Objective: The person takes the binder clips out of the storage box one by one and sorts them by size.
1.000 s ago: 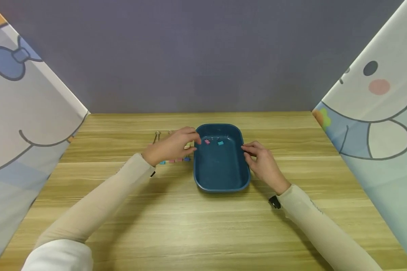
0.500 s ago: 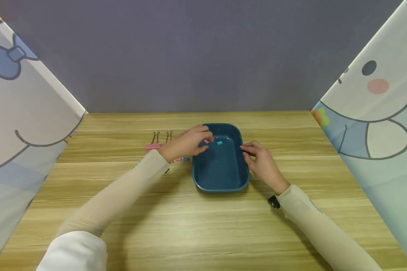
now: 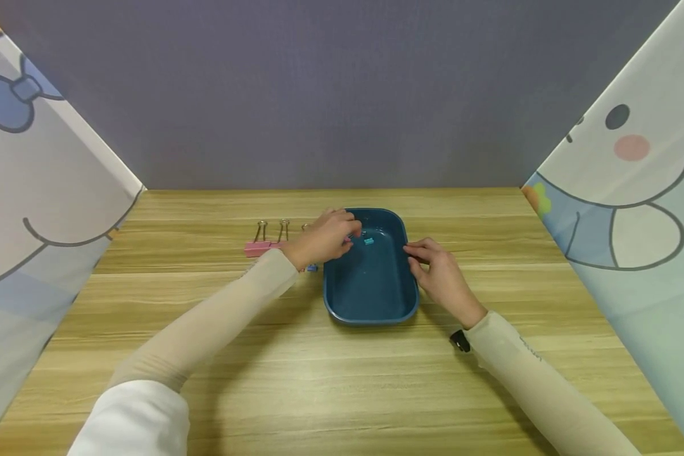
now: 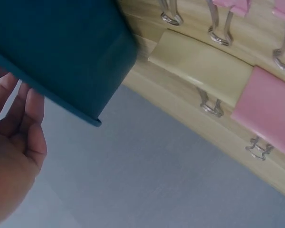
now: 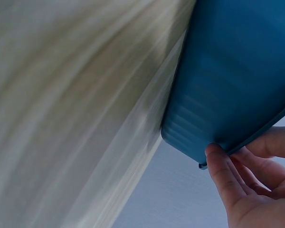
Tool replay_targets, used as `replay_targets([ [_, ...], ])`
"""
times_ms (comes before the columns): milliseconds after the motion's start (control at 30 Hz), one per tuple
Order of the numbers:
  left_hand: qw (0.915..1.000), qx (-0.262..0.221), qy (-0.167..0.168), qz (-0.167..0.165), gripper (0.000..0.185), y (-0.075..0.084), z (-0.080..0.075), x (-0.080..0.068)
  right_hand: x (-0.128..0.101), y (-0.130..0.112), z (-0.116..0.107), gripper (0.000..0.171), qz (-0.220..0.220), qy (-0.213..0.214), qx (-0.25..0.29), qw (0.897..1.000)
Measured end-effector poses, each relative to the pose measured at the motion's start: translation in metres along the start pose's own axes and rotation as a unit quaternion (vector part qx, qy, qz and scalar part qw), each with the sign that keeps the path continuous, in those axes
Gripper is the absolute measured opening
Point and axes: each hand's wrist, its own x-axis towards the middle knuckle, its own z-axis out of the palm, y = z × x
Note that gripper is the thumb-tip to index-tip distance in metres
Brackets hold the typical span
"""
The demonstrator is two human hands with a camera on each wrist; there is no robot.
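A dark blue tray stands on the wooden table. My left hand reaches over its left rim, fingertips and thumb around a small pink binder clip that they mostly hide. Just right of those fingers, a small turquoise binder clip lies on the tray floor. In the left wrist view the tray wall covers the fingertips of that hand. At the tray's right side my right hand pinches the rim between thumb and fingers, also plain in the right wrist view.
Left of the tray, large pink binder clips stand in a row, partly behind my left arm. A large yellow binder clip shows in the left wrist view. Close to the tray is a small blue clip. A grey panel rises behind the table.
My left hand has moved right, from the tray's left rim in over the pink clip, and its fingers have drawn in around it. The right hand stays on the rim.
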Motion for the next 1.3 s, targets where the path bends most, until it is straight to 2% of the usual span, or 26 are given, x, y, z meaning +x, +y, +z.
replay_targets([
  [233, 0.9999, -0.003, -0.017, 0.001, 0.017, -0.003, 0.007, 0.006, 0.000, 0.000, 0.000, 0.026, -0.008, 0.002, -0.001, 1.000],
  [500, 0.9983, 0.024, -0.044, -0.031, 0.022, -0.009, 0.012, 0.015, 0.001, -0.001, 0.000, 0.026, -0.006, 0.001, 0.001, 1.000],
  [733, 0.9956, 0.006, -0.067, -0.066, 0.023, -0.008, 0.015, 0.019, 0.001, 0.000, 0.000, 0.026, -0.004, 0.001, 0.001, 1.000],
  [867, 0.9946, -0.009, -0.069, -0.078, 0.015, -0.008, 0.016, 0.021, 0.000, -0.001, 0.000, 0.025, -0.007, 0.005, -0.002, 1.000],
  [1000, 0.9945, -0.015, -0.062, -0.083, 0.019, -0.008, 0.018, 0.024, 0.000, -0.001, 0.000, 0.025, -0.011, 0.009, -0.004, 1.000],
  [1167, 0.9917, 0.002, -0.079, -0.102, 0.027, -0.007, 0.023, 0.025, 0.000, 0.000, 0.001, 0.025, -0.011, 0.008, -0.002, 1.000],
  [1300, 0.9893, 0.019, -0.100, -0.104, 0.026, -0.007, 0.026, 0.027, 0.000, 0.001, 0.002, 0.025, -0.014, 0.008, -0.006, 1.000],
])
